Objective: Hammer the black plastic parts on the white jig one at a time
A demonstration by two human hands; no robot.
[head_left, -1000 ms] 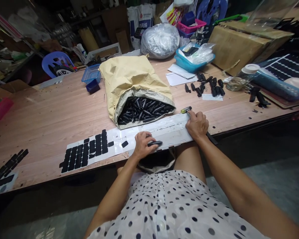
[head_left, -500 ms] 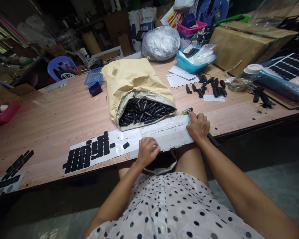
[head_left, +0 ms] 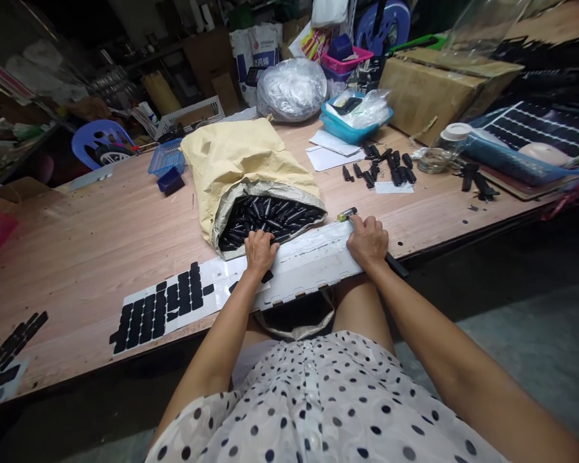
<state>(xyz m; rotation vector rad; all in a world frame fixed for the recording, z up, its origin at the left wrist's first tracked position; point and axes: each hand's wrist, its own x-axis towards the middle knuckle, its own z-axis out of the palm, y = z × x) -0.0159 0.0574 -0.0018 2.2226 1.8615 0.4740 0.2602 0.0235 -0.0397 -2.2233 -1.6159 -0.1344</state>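
My left hand (head_left: 261, 252) is at the mouth of a yellow paper sack (head_left: 251, 148), its fingers bent over the near edge of a heap of black pointed plastic pieces (head_left: 265, 212). The thumb stands apart from the fingers, and I see nothing held; the fingertips are partly hidden. My right hand (head_left: 368, 243) is closed at the right end of a long white board (head_left: 313, 263). A black bar (head_left: 396, 265) sticks out behind it, and a yellow-green and black piece (head_left: 346, 215) lies by its fingertips. What it grips is hidden.
Black rounded stickers (head_left: 147, 315) cover a white sheet to the left. Several loose black pieces (head_left: 395, 168) lie at the back right near a blue basket (head_left: 350, 128). A cardboard box (head_left: 415, 96) stands behind. Below the board, an open bag (head_left: 299, 333) sits at my lap.
My left hand has moved from the board's near edge forward to the sack's mouth; the greyish piece seen by it no longer shows. My right hand stays at the board's right end.
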